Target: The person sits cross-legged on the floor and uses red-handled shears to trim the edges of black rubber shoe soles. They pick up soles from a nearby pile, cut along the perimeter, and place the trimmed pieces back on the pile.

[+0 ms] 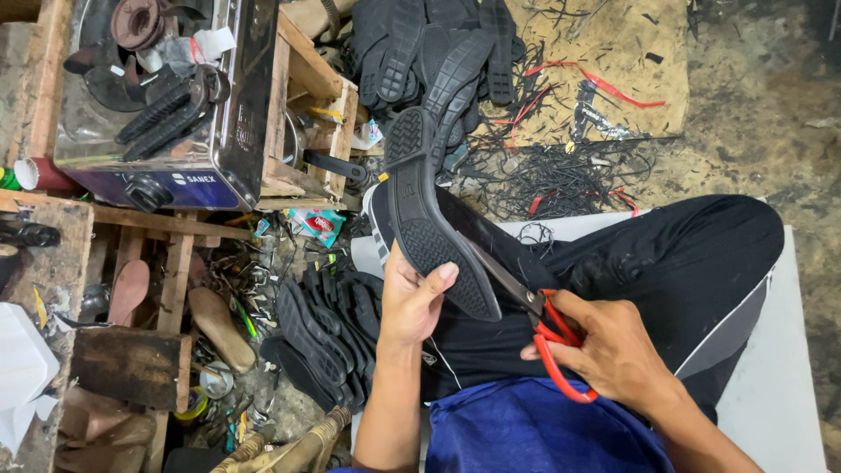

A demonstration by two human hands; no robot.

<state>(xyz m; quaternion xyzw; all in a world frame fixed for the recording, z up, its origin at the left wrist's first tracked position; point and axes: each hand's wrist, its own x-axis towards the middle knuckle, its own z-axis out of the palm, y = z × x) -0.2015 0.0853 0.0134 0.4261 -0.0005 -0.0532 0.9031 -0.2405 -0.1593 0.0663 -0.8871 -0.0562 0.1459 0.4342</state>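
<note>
Scissors [534,320] blades vanish behind black sole [434,210].

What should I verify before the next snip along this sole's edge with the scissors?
1. Left hand grips the black sole, thumb on the tread: ok.
2. Right hand is in the red handles of the scissors: ok.
3. Blades meet the sole's edge: ok.
4. Left fingers clear of the blades: ok, thumb sits beside them, apart.
5. Blade opening: cannot tell, hidden against the dark trousers.
6. Trimmed scraps lie on the floor, away from the cut: ok.
</note>
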